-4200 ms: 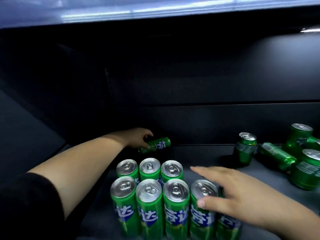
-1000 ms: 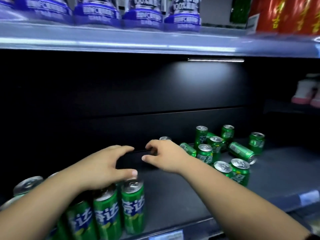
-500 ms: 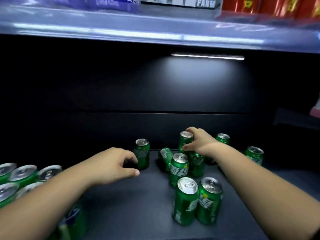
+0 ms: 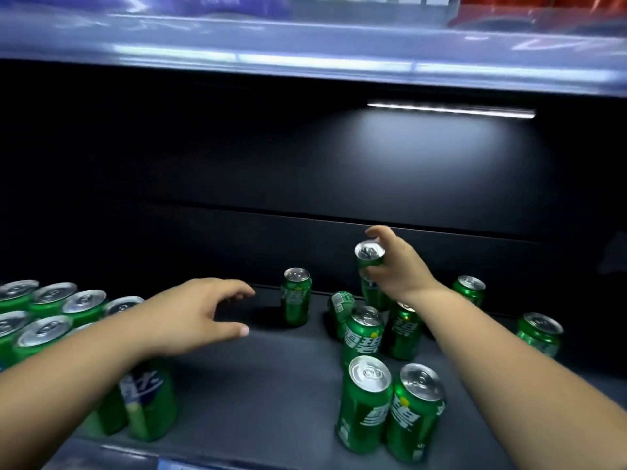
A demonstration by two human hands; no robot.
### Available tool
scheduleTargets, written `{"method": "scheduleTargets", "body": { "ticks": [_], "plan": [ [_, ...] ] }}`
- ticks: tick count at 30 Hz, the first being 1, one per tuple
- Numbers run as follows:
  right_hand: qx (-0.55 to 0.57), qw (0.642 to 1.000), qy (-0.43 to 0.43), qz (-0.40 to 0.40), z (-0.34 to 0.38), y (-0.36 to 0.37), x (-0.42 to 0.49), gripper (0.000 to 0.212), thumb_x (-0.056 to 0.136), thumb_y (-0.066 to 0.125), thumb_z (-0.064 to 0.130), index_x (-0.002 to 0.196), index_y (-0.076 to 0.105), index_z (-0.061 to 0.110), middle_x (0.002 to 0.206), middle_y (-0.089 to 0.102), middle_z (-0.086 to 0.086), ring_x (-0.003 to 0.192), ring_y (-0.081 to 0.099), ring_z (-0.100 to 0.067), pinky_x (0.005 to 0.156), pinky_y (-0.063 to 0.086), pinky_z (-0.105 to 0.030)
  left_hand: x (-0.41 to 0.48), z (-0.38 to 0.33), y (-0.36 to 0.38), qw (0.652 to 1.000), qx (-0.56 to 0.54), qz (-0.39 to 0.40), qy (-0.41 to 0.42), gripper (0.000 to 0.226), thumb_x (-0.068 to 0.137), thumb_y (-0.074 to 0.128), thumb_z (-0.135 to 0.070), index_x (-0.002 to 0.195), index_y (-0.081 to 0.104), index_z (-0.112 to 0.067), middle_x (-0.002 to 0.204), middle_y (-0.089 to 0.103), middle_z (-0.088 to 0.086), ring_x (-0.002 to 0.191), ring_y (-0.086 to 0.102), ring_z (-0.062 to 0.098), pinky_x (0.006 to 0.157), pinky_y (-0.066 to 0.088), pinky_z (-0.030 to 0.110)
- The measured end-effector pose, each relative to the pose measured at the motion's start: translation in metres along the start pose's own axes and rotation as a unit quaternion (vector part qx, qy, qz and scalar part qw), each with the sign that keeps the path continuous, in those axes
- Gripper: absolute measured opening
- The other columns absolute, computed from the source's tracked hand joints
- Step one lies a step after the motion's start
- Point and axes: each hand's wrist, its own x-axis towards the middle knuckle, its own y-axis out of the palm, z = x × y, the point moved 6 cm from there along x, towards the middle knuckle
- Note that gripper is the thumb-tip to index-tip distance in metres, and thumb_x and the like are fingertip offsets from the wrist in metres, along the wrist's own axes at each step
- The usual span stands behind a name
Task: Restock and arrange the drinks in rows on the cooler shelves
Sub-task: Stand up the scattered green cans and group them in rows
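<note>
The dark shelf (image 4: pixel 271 385) is cut off at both sides. At its left edge, rowed cans (image 4: pixel 54 295) sit half hidden behind the left forearm (image 4: pixel 84 361). Loose cans (image 4: pixel 363 337) crowd the right half. The left hand (image 4: pixel 193 317) hovers empty and splayed near a lone can (image 4: pixel 296 300). The right hand (image 4: pixel 400 269) clasps a raised can (image 4: pixel 368 256) by the back edge.

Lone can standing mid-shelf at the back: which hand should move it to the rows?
Left, likely. The left hand is open and empty, just short of the lone can, with the arranged rows on its side. The right hand grips a raised can.
</note>
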Motion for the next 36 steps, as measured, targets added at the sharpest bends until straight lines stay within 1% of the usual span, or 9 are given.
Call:
{"method": "scheduleTargets", "body": {
  "ticks": [6,8,10,14,19,23,27,30,36],
  "plan": [
    [0.061,0.997,-0.036,0.039,0.105,-0.004,-0.015,0.061,0.067,0.085,0.034,0.118,0.052,0.041,0.099,0.063,0.010,0.082,0.063,-0.012,0.073,0.052,-0.028,-0.033,0.032,-0.035,0.998,-0.046,-0.045,-0.022,0.078,0.061,0.064,-0.080,0.129,0.054,-0.042,0.120,0.060,-0.021,0.104,0.063,0.003,0.092,0.051,0.025],
    [0.085,0.993,-0.053,0.060,0.134,0.012,-0.023,0.059,0.068,0.086,0.033,0.117,0.054,0.038,0.099,0.064,0.010,0.080,0.063,-0.008,0.070,0.049,-0.025,-0.047,0.043,-0.042,0.997,-0.061,-0.045,-0.027,0.067,0.072,0.073,-0.064,0.131,0.055,-0.037,0.122,0.060,-0.018,0.099,0.060,-0.009,0.081,0.046,0.008],
    [0.094,0.990,-0.067,0.081,0.160,0.034,-0.030,0.059,0.068,0.087,0.033,0.117,0.054,0.035,0.100,0.065,0.005,0.080,0.063,-0.009,0.067,0.046,-0.022,-0.060,0.058,-0.046,0.996,-0.074,-0.041,-0.038,0.056,0.081,0.076,-0.045,0.131,0.056,-0.033,0.123,0.059,-0.014,0.086,0.059,-0.018,0.074,0.044,0.004],
    [0.100,0.986,-0.060,0.119,0.197,0.086,-0.042,0.060,0.062,0.086,0.032,0.114,0.055,0.031,0.097,0.067,-0.002,0.082,0.067,-0.015,0.072,0.056,-0.030,-0.076,0.098,-0.052,0.994,-0.074,-0.051,-0.063,0.046,0.084,0.072,-0.038,0.128,0.058,-0.034,0.125,0.061,-0.012,0.110,0.060,-0.001,0.098,0.049,0.028],
    [0.096,0.987,0.003,0.131,0.206,0.139,-0.052,0.060,0.051,0.077,0.037,0.106,0.054,0.035,0.096,0.069,-0.002,0.083,0.069,-0.018,0.075,0.060,-0.041,-0.077,0.125,-0.050,0.997,0.021,-0.046,-0.060,0.047,0.083,0.055,-0.039,0.130,0.057,-0.033,0.124,0.061,-0.009,0.117,0.055,0.013,0.099,0.045,0.031],
    [0.124,0.982,0.057,0.132,0.207,0.170,-0.064,0.058,0.049,0.080,0.036,0.102,0.055,0.034,0.094,0.068,-0.004,0.074,0.065,-0.018,0.068,0.058,-0.042,-0.073,0.135,-0.036,0.998,0.005,-0.037,-0.046,0.052,0.080,0.041,-0.042,0.129,0.058,-0.035,0.131,0.058,-0.011,0.123,0.053,0.013,0.102,0.042,0.032],
    [0.139,0.980,0.064,0.130,0.210,0.194,-0.077,0.038,0.068,0.082,0.020,0.099,0.061,0.027,0.089,0.068,0.000,0.072,0.059,-0.011,0.073,0.056,-0.040,-0.068,0.138,-0.030,0.999,0.028,-0.040,-0.022,0.041,0.094,0.044,-0.035,0.134,0.052,-0.037,0.138,0.053,-0.012,0.126,0.049,0.014,0.105,0.037,0.033],
    [0.191,0.972,0.085,0.110,0.211,0.198,-0.082,0.012,0.087,0.074,0.030,0.097,0.070,0.025,0.088,0.069,0.005,0.076,0.060,-0.007,0.073,0.053,-0.033,-0.065,0.143,-0.026,0.999,0.028,-0.027,-0.025,0.042,0.094,0.041,-0.037,0.135,0.048,-0.038,0.142,0.050,-0.011,0.129,0.047,0.016,0.108,0.034,0.036],
    [0.288,0.937,0.171,0.101,0.207,0.198,-0.093,0.017,0.101,0.055,0.021,0.099,0.071,0.020,0.089,0.065,-0.007,0.078,0.059,-0.022,0.068,0.053,-0.039,-0.065,0.143,-0.025,0.999,0.018,-0.028,-0.018,0.043,0.095,0.038,-0.035,0.136,0.048,-0.038,0.144,0.049,-0.009,0.130,0.046,0.019,0.107,0.033,0.038]
  ]
}}
